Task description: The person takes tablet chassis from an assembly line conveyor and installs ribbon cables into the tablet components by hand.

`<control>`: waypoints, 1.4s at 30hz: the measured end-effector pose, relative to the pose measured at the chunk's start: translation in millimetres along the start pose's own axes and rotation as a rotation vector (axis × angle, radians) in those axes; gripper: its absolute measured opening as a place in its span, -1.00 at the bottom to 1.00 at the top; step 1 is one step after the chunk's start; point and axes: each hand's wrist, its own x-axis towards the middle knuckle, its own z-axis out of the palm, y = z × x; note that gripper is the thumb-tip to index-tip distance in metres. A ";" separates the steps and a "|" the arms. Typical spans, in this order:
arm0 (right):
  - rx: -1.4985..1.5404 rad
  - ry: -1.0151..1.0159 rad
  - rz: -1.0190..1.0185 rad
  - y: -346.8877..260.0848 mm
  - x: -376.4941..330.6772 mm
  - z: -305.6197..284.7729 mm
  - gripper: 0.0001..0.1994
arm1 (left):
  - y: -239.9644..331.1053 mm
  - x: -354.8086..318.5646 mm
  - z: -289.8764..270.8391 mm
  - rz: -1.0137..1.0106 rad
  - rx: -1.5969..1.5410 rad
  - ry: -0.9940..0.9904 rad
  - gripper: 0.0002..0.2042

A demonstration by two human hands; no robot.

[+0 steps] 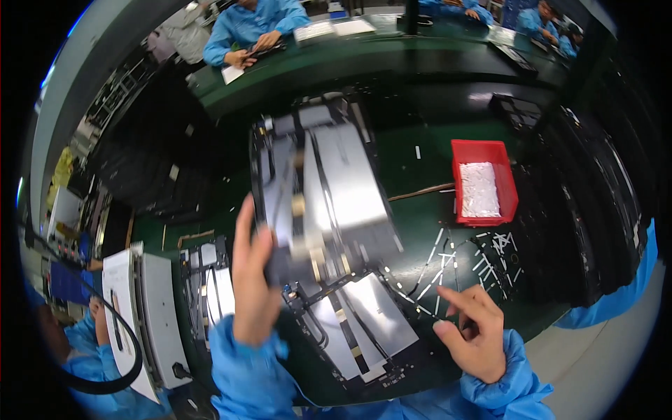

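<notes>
My left hand [255,290] grips the lower left edge of an opened tablet housing [346,175], its thumb and fingers around the rim. Silver battery plates and dark ribbon cables fill this housing, which is raised off the bench and blurred. Below it, a second opened tablet housing [381,315] with similar silver plates lies on the bench, partly covered. Right of that one hovers my right hand [476,336], thumb and forefinger apart with nothing visible between them. Near its fingertips lie thin white and black strips [437,262], some scattered toward the right.
A red bin [504,157] with white pieces stands on the green bench [420,199]. Dark stacked trays [588,196] rise at the right, another dark stack [150,157] at the left. A third housing [210,283] sits beside a white box [164,315]. Co-workers [252,31] sit opposite.
</notes>
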 end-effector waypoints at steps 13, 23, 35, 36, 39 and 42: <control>-0.451 0.017 0.018 41.3 -5.7 -3.8 -0.80 | -46.4 184.0 -14.9 0.335 0.470 0.165 -0.56; -0.806 -0.725 -0.079 30.3 40.1 22.6 -0.77 | -19.2 -53.0 24.6 0.242 0.589 -0.200 -0.74; -0.227 -0.855 0.092 41.1 63.3 -15.2 -0.76 | -57.0 -161.1 27.7 -0.304 0.105 -0.272 -0.68; -0.227 -0.856 0.094 39.2 61.5 -13.2 -0.76 | -59.5 -161.8 31.9 -0.336 0.118 -0.314 -0.69; -0.421 -0.521 -0.169 41.9 52.4 5.3 -0.76 | -67.5 -167.3 37.4 -0.368 0.119 -0.374 -0.70; -0.726 -0.570 -0.128 38.4 57.6 26.9 -0.66 | -66.7 -168.5 37.9 -0.388 0.170 -0.386 -0.73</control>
